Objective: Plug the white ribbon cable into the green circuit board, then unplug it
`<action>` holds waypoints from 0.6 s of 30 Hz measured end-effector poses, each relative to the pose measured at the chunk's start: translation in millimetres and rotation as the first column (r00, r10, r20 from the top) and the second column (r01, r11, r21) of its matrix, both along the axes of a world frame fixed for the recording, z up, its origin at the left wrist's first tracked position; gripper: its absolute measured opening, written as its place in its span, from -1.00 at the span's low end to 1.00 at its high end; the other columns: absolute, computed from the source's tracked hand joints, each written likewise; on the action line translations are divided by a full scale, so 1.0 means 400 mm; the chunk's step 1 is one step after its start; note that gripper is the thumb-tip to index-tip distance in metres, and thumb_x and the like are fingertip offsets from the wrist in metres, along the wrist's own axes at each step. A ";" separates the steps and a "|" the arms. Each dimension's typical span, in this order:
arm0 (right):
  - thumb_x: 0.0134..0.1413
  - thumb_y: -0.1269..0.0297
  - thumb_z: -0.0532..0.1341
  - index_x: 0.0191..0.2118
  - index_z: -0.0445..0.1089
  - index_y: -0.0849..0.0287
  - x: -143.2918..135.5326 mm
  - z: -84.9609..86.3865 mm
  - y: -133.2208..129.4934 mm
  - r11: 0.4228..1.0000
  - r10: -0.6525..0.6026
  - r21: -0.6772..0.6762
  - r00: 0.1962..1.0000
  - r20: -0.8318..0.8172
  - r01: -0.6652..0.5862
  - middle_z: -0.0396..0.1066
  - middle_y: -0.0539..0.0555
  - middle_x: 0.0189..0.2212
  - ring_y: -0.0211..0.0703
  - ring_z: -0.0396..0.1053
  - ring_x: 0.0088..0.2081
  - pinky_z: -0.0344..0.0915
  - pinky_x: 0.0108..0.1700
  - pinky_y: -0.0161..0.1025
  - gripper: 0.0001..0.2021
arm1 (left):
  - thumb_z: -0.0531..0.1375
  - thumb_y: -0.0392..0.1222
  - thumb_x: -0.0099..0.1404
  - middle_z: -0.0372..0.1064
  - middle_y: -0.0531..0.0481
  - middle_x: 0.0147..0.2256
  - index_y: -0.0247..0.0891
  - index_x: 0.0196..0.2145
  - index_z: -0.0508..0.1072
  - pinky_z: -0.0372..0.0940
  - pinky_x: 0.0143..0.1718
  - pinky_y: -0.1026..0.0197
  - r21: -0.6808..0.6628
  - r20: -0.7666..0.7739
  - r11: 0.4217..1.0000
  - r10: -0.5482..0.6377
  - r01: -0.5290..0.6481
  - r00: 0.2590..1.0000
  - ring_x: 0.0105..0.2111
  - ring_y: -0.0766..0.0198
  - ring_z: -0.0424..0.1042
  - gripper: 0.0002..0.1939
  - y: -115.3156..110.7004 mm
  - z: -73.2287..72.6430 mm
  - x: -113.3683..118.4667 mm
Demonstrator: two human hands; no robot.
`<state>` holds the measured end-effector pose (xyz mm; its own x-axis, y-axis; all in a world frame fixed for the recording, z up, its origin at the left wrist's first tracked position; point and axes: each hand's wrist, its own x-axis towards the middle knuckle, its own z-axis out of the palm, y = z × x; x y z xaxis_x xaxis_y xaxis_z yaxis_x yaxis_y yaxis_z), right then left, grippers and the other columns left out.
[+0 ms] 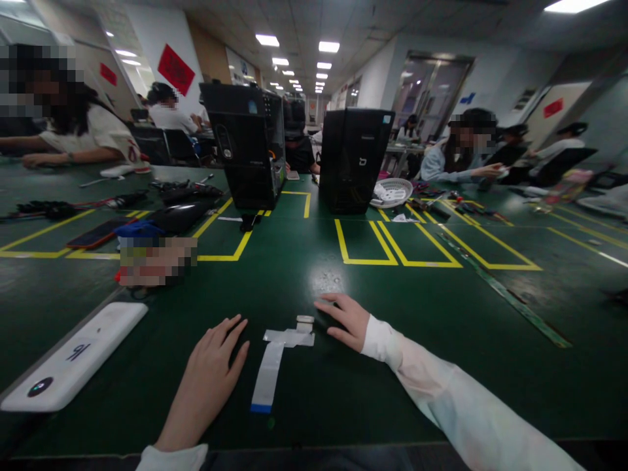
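Note:
On the green tabletop [314, 392] between my hands lies a flat white ribbon cable [267, 376], bent in an angular shape. A blue strip marks its near end, and a small pale connector [305, 322] sits at its far end. My left hand [213, 366] rests on the table left of the cable, fingers stretched out and holding nothing. To the right of the connector, my right hand [346, 320] has its fingers apart, close to the connector with a small gap. Neither hand touches the cable.
Two black computer towers [245, 144] stand at the back. A long white device [78, 356] lies at left, near dark cables and tools. A narrow green strip [510, 301] and a white basket [392, 191] are at right. Yellow tape outlines mark the table. Other people sit around.

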<state>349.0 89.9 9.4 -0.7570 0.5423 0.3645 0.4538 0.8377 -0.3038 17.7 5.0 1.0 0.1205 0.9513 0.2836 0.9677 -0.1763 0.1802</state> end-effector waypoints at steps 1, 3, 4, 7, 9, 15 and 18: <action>0.33 -0.02 -0.10 0.30 0.10 0.19 0.032 -0.014 0.014 0.998 -0.049 0.029 0.999 -0.018 0.049 0.13 0.31 0.21 0.08 0.13 0.20 0.19 0.17 0.09 -0.44 | -0.08 0.08 0.39 0.27 -0.20 0.20 -0.28 0.17 0.34 0.16 0.21 -0.19 0.003 0.003 1.000 0.000 0.000 1.000 0.19 -0.03 0.26 -0.44 0.000 0.000 0.001; 0.33 -0.01 -0.11 0.28 0.14 0.16 0.112 -0.039 0.051 0.976 -0.192 0.097 0.980 -0.054 0.197 0.15 0.31 0.19 0.11 0.15 0.18 0.19 0.16 0.13 -0.45 | -0.08 0.08 0.39 0.28 -0.19 0.19 -0.29 0.17 0.35 0.15 0.22 -0.18 0.008 0.007 1.000 -0.004 0.004 1.000 0.18 -0.02 0.27 -0.44 0.000 0.000 0.002; 0.33 -0.01 -0.11 0.26 0.17 0.17 0.160 -0.048 0.070 0.949 -0.281 0.132 0.957 -0.066 0.287 0.16 0.32 0.18 0.13 0.17 0.17 0.19 0.16 0.14 -0.46 | -0.08 0.08 0.39 0.28 -0.19 0.19 -0.28 0.17 0.34 0.15 0.22 -0.17 0.007 0.008 1.000 -0.006 0.005 1.000 0.18 -0.02 0.27 -0.44 0.000 0.000 0.001; 0.26 -0.03 -0.02 0.21 0.25 0.27 0.324 -0.051 0.119 0.786 -0.607 0.169 0.794 0.030 0.595 0.17 0.35 0.18 0.20 0.14 0.20 0.13 0.20 0.16 -0.43 | -0.08 0.09 0.39 0.28 -0.18 0.19 -0.26 0.18 0.34 0.16 0.21 -0.18 0.000 0.003 1.000 -0.004 0.004 1.000 0.19 -0.03 0.27 -0.44 0.001 -0.001 0.000; 0.23 0.05 0.03 0.20 0.25 0.35 0.433 -0.036 0.129 0.519 -0.854 0.162 0.500 0.144 0.839 0.15 0.38 0.20 0.19 0.09 0.23 0.07 0.25 0.07 -0.44 | -0.08 0.10 0.39 0.27 -0.18 0.20 -0.26 0.18 0.34 0.17 0.20 -0.18 -0.005 -0.002 1.000 -0.005 0.005 1.000 0.19 -0.04 0.27 -0.43 0.001 -0.003 -0.002; 0.26 0.08 -0.06 0.18 0.21 0.59 0.662 0.009 0.068 -0.101 -0.972 0.144 -0.129 0.197 0.984 0.05 0.59 0.22 0.42 -0.01 0.26 -0.03 0.23 0.25 -0.38 | -0.08 0.11 0.39 0.27 -0.18 0.20 -0.25 0.19 0.33 0.18 0.19 -0.20 -0.008 -0.004 1.000 -0.007 0.007 1.000 0.18 -0.05 0.27 -0.43 -0.001 0.000 -0.004; 0.26 -0.01 -0.13 0.18 0.23 0.52 0.712 0.010 0.043 -0.294 -0.917 0.108 -0.312 0.247 0.950 0.11 0.57 0.19 0.42 0.04 0.23 -0.08 0.21 0.33 -0.34 | -0.08 0.11 0.38 0.28 -0.19 0.19 -0.26 0.18 0.34 0.19 0.19 -0.21 -0.004 -0.003 1.000 -0.003 0.003 1.000 0.18 -0.05 0.28 -0.43 0.000 0.001 -0.002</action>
